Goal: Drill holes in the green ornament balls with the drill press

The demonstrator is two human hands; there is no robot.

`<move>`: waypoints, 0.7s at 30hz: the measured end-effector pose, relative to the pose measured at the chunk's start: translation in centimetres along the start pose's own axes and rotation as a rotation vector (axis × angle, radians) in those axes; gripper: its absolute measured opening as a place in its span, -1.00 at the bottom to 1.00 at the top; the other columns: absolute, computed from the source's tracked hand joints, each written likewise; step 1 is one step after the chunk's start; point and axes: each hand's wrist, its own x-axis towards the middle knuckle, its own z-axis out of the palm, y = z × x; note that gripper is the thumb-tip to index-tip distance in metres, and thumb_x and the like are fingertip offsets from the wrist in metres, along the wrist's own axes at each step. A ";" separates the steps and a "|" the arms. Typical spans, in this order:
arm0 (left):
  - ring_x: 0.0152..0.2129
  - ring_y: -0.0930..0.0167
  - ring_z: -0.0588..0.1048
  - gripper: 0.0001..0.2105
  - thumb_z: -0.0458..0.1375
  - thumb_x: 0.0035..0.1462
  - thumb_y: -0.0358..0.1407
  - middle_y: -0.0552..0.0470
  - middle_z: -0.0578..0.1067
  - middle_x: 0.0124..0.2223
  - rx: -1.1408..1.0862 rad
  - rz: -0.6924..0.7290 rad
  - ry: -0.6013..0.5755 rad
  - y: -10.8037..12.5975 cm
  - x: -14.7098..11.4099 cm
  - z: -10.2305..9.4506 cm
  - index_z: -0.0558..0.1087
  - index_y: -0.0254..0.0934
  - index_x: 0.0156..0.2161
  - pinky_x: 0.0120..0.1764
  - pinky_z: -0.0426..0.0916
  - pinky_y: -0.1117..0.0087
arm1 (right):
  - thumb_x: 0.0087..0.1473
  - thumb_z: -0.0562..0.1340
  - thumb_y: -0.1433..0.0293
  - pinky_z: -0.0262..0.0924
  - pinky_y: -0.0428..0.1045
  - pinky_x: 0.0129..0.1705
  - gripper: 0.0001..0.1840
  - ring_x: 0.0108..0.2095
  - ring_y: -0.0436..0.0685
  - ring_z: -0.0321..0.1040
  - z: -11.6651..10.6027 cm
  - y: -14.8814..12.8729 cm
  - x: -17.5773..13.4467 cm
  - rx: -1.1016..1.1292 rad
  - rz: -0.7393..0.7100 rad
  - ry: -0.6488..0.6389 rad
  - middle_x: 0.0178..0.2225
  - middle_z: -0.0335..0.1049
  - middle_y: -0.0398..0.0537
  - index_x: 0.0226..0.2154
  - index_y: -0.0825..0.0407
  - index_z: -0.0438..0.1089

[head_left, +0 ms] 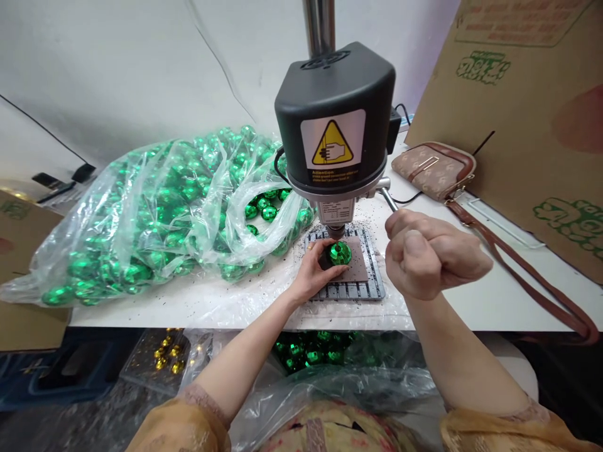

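Note:
A shiny green faceted ball sits under the chuck of a black bench drill press. Thumb and fingers of my left hand are closed around the ball's left side, steadying it over the slotted metal base plate. A dark piece beside the ball is partly hidden by my fingers. Raised at the right, my right hand is wrapped in a fist around the end of the drill press's metal lever; the grip end is hidden in the fist.
A big clear plastic bag of green balls lies on the table's left. More green balls are in plastic below the front edge. Gold balls lie lower left. At right are a strapped purse and a cardboard box.

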 end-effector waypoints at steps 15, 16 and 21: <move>-0.12 0.21 0.55 -0.53 0.38 0.06 -0.07 -0.11 0.54 -0.08 0.292 0.216 0.191 3.4 -5.9 -1.1 0.41 -0.17 0.03 -0.09 0.48 0.16 | 0.05 0.24 0.51 -0.18 -0.04 -0.68 -0.56 -0.76 -0.13 -0.06 3.3 -0.7 7.0 -0.021 0.378 0.197 -0.79 -0.08 -0.33 -0.70 -0.02 0.05; -0.12 0.21 0.56 -0.53 0.37 0.07 -0.07 -0.13 0.55 -0.07 0.353 0.324 0.085 3.4 -7.7 -1.8 0.42 -0.15 0.05 -0.12 0.50 0.17 | 0.04 0.24 0.50 -0.17 -0.04 -0.68 -0.57 -0.76 -0.13 -0.05 3.3 -0.7 7.0 -0.020 0.381 0.199 -0.79 -0.05 -0.32 -0.70 -0.02 0.06; -0.15 0.20 0.58 -0.62 0.31 0.14 -0.15 -0.16 0.61 -0.09 0.737 0.703 -0.392 2.5 -16.1 -4.9 0.46 -0.12 0.06 -0.09 0.53 0.12 | 0.03 0.25 0.48 -0.19 -0.01 -0.67 -0.57 -0.76 -0.11 -0.07 3.2 -1.0 6.8 -0.012 0.414 0.226 -0.79 0.02 -0.29 -0.73 -0.03 0.10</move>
